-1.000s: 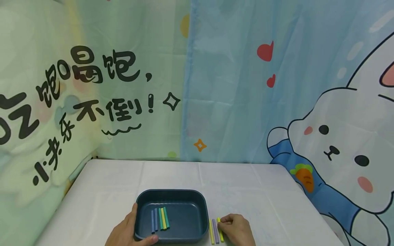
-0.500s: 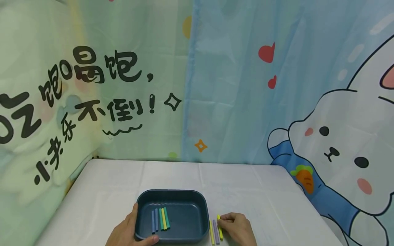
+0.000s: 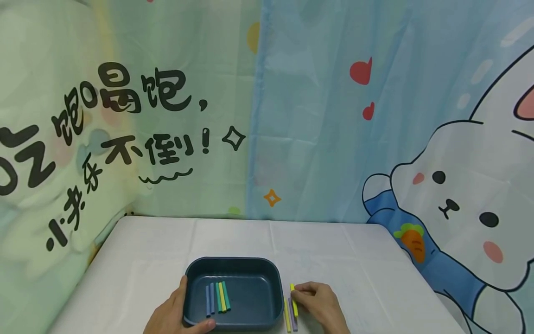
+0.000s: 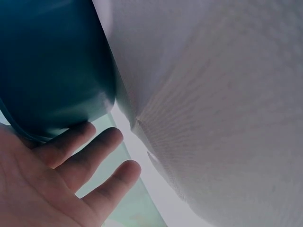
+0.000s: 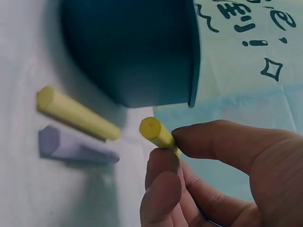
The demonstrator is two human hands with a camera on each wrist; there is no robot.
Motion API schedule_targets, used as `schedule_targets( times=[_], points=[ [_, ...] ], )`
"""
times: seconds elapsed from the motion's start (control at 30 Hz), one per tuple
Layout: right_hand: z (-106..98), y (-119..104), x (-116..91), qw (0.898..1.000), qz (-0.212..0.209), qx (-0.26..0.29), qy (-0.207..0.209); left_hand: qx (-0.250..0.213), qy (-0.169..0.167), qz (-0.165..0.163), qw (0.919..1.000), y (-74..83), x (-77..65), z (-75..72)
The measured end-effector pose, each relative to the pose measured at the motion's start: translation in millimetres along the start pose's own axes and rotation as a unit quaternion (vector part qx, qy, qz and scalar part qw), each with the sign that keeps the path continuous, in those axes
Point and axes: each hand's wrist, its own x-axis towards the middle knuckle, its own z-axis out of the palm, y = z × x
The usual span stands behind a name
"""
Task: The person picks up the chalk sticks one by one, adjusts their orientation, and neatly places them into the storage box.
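Observation:
A dark blue tray (image 3: 256,297) stands on the table. My left hand (image 3: 167,311) rests against its front left corner, thumb over the front rim and fingers extended along the left side. In the left wrist view the spread fingers lie beside the tray's outer wall. To the right of the tray, my right hand (image 3: 320,304) pinches a bright yellow chalk-like stick (image 5: 150,129) between thumb and fingers. Below it in the head view lie a pale yellow stick (image 5: 75,113) and a purple stick (image 5: 71,147), side by side; the held stick overlaps the purple one.
Inside the tray on its left half, several sticks lie in a row: blue (image 3: 207,300), green (image 3: 226,297) and yellow (image 3: 221,297). A white cloth (image 3: 333,250) covers the table. Printed curtains (image 3: 308,116) hang behind and at the left.
My right hand has shifted the bright yellow stick slightly left and away from me, from beside the purple stick to overlapping it. The left hand and tray stay in place.

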Motion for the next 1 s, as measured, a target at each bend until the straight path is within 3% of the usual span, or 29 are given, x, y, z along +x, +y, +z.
schedule_targets(
  times=[0.23,0.73,1.0],
  points=[
    [-1,-7,-3,0.998,-0.008,0.054,-0.036,-0.003,-0.004,-0.001,1.0,-0.8,-1.6,0.3],
    [9,-28,-3,0.994,-0.058,0.087,-0.025,0.01,0.0,-0.006,0.9999,1.9,0.4,-2.7],
    [13,-39,-4,0.99,-0.076,0.105,-0.054,0.011,0.002,-0.003,0.9999,0.8,0.5,-1.3]
  ],
)
